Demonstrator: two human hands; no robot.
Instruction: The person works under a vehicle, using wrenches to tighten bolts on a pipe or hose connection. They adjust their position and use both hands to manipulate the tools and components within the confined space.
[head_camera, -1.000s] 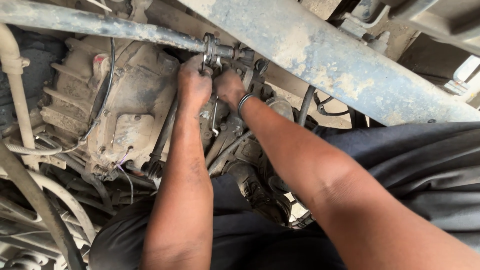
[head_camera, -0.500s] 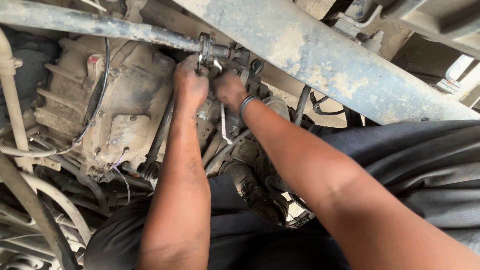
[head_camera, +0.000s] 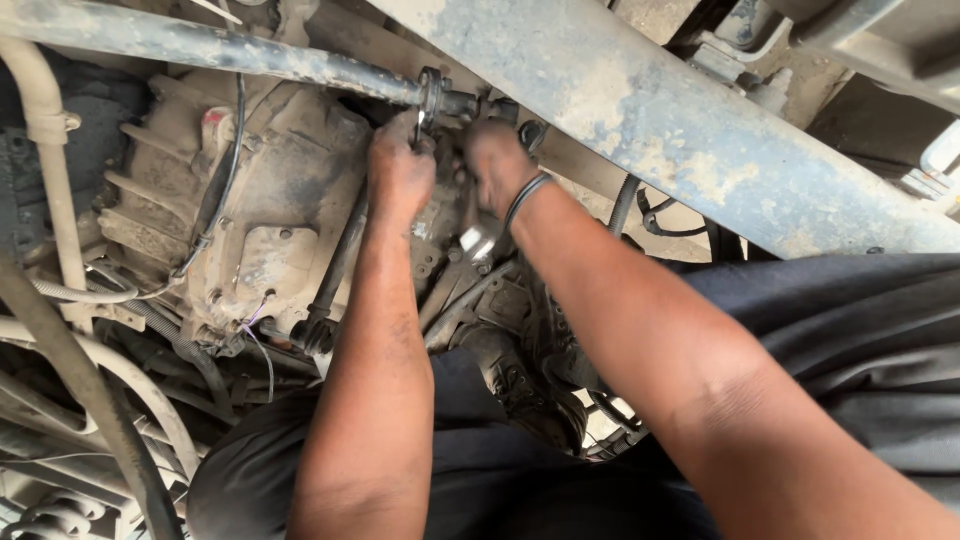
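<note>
Gripping the shiny metal clamp (head_camera: 430, 92) with the clenched fingers of the left hand (head_camera: 400, 170), right where the clamp is ringing the grimy steel rod (head_camera: 200, 45). Curling the right hand (head_camera: 495, 160) just beside the clamp, on its right, fingers buried among dirty parts; impossible to tell what they are closing on, or whether they are closing at all. Wearing a dark band (head_camera: 522, 197) at the right wrist, slightly below and right of the clamp. Showing a small bright metal piece (head_camera: 478, 242) below the clamp, between the two forearms, touching neither as far as can be seen. Hanging below and left of the clamp, a ribbed, mud-caked gearbox housing (head_camera: 250, 200), with a black cable (head_camera: 225, 190) running across its face. Slanting down to the right of the clamp, a broad, rust-flecked frame beam (head_camera: 650, 110). Curving well away to the lower left of the clamp, pale hoses (head_camera: 60, 200). Filling the bottom, below the clamp, dark trousers (head_camera: 480, 470).
</note>
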